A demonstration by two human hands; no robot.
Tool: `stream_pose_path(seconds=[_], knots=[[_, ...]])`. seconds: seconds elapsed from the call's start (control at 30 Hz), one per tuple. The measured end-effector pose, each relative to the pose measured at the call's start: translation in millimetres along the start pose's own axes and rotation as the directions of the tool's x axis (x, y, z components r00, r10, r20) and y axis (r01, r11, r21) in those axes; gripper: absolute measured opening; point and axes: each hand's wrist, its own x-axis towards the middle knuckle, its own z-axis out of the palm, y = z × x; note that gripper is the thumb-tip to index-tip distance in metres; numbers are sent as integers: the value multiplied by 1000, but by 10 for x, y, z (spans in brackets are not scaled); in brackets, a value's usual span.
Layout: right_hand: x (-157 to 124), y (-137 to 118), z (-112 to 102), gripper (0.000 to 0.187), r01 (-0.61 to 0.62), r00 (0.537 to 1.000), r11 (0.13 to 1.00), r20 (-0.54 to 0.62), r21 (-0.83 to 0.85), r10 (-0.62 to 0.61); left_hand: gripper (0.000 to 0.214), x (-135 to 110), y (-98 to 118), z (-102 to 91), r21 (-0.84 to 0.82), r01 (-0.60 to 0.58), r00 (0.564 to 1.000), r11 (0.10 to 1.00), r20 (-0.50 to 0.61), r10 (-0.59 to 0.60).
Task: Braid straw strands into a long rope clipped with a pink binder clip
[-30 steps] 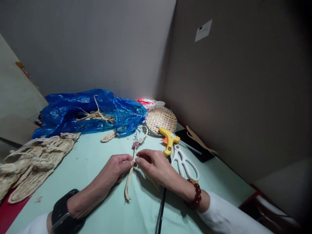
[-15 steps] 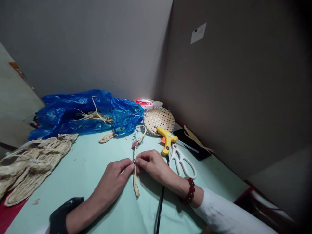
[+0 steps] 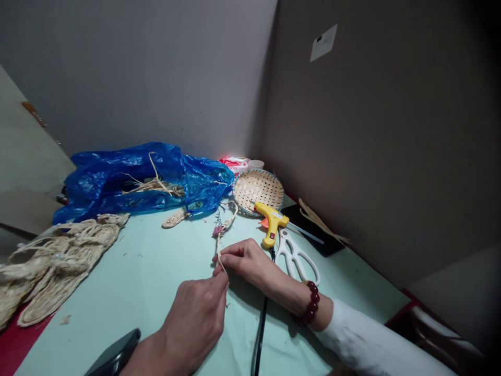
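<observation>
A pale straw strand (image 3: 219, 246) runs down the middle of the table from a small pinkish-brown clip-like piece (image 3: 218, 230) with thin wires at its top. My right hand (image 3: 248, 263), wearing dark red beads at the wrist, pinches the strand between thumb and fingertips. Just below it, my left hand (image 3: 199, 308) is closed on the strand's lower end, which its fingers mostly hide. A thin loop of the straw shows between the two hands. A yellow glue gun (image 3: 271, 222) and white-handled scissors (image 3: 296, 257) lie close to my right hand.
Woven straw sandals (image 3: 66, 261) lie at the left. A blue plastic bag (image 3: 97, 177) with loose straw spreads along the back wall. A woven basket (image 3: 258, 190) stands behind the glue gun, whose black cord (image 3: 259, 334) runs toward me. A black flat object (image 3: 301, 230) lies at right.
My left hand has come down and toward me, taking the strand's loose lower end into its closed fingers. My right hand keeps its pinch. The view has shifted slightly.
</observation>
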Motion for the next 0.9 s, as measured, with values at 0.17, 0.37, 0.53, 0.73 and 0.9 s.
stream_pose_path(seconds=[0.17, 0.37, 0.53, 0.73, 0.9], knots=[[-24, -55, 20, 20, -36, 999, 989, 16, 141, 34, 36, 13, 37, -26, 94, -37, 998, 995, 55, 32], [-24, -59, 13, 20, -43, 999, 989, -16, 139, 46, 35, 17, -116, -175, -20, -5, 993, 1000, -121, 3], [-37, -63, 17, 25, -27, 1000, 993, 9, 118, 26, 22, 160, -293, -295, -589, 95, 950, 802, -186, -249], [8, 23, 23, 25, 2, 999, 998, 41, 65, -5, 27, 287, -282, -135, -904, 169, 983, 392, 124, -138], [-20, 51, 10, 27, 57, 998, 995, 24, -80, -55, 23, 277, -276, -88, -904, 174, 979, 390, 115, -170]])
